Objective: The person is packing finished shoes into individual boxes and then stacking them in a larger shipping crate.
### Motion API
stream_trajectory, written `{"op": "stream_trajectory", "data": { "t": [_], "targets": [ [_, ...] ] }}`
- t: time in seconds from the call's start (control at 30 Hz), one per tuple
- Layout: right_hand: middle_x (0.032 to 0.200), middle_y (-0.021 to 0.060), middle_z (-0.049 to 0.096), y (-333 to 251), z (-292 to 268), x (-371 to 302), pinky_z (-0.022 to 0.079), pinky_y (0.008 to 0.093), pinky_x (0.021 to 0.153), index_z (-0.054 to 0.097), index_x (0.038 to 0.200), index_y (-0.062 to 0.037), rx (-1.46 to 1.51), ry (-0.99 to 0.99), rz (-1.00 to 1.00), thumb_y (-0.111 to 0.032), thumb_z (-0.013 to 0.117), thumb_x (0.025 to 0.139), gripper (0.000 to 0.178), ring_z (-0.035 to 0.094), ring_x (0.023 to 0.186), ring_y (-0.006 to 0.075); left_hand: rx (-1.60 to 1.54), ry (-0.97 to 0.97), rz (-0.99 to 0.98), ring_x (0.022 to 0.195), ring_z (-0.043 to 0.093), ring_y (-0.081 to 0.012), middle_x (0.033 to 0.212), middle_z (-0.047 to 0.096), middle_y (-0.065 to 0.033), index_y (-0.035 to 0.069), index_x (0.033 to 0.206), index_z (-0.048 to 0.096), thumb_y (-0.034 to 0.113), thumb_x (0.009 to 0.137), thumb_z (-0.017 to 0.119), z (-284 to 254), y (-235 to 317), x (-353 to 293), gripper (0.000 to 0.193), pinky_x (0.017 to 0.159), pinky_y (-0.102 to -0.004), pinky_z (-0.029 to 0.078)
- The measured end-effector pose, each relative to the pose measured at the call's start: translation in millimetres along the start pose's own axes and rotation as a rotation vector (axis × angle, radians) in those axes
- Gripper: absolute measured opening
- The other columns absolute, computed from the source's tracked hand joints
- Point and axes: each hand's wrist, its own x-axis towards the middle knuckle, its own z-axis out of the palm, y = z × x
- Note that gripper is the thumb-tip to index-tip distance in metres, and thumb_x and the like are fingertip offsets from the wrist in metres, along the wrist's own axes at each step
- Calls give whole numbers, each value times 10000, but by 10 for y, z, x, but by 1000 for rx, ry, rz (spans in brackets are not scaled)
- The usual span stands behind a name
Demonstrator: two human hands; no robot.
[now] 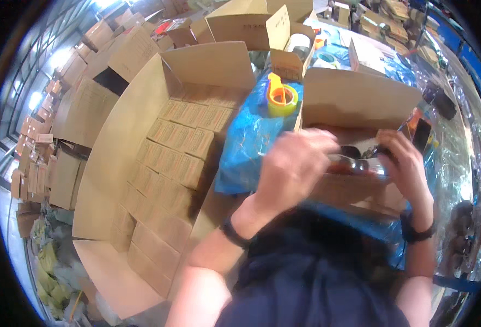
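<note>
Carton [360, 98], from my remote seat, stands open, shiny items [360, 166] lying inside between the left hand [297, 163] and right hand [407, 166]. The bigger carton [118, 141] at left holds rows of small boxes [183, 136]; neither is closed up yet. I count these two cartons, one tape dispenser [274, 87]; boxes and items I can't count surely. Both hands curl; I can't tell whether either grips.

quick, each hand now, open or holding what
Left hand: fingers curled, blurred; cannot tell if it holds anything.
Right hand: fingers bent at the open carton; grip cannot be told.
</note>
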Motion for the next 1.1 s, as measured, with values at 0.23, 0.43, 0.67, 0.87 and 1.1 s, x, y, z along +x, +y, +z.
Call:
{"op": "stream_trajectory", "data": {
  "t": [0.23, 0.43, 0.67, 0.87, 1.1],
  "targets": [
    [1187, 132, 662, 201, 213, 82, 456, 403, 1027, 675, 1139, -49, 12, 0, -104, -200, 617, 944, 253, 603, 1172, 302, -999, 433, -953, 1229, 543, -137, 1311, 594, -31, 97, 1360, 538, 328, 1083, 416, 415, -809, -285, 381, 1111, -314, 374],
    [1169, 33, 627, 1363, 392, -80, 446, 312, 973, 594, 1240, -25, 1184, 264, 728, -188, 628, 953, 331, 580, 1067, 138, -860, 23, -877, 1298, 469, -203, 1348, 521, -101, 60, 1499, 324, 167, 916, 711, 743, -833, -38, 708, 1095, -382, 375],
    [1030, 85, 681, 1707, 68, -516, 476, 292, 882, 640, 891, 7, 531, 273, 232, 26, 527, 887, 115, 624, 955, 198, 24, -5, -20, 976, 666, -286, 942, 720, -70, 145, 749, 700, 39, 821, 585, 456, -874, -104, 172, 940, -407, 501],
    [1595, 161, 334, 399, 103, -257, 212, 424, 1214, 428, 1498, -62, 55, -148, -125, -200, 614, 909, 633, 289, 1488, 319, 435, -435, 16, 1351, 447, -371, 1406, 523, -213, 182, 1349, 592, 552, 732, 734, 352, -717, 18, 733, 1153, -556, 285],
    [1520, 149, 457, 729, 227, -351, 297, 421, 1185, 521, 1430, -48, 51, -89, 7, -205, 649, 858, 607, 403, 1427, 322, 192, -818, -85, 1370, 420, -425, 1463, 465, -243, 189, 1424, 527, 639, 742, 710, 425, -630, 327, 838, 1151, -539, 294]
  ]
}}
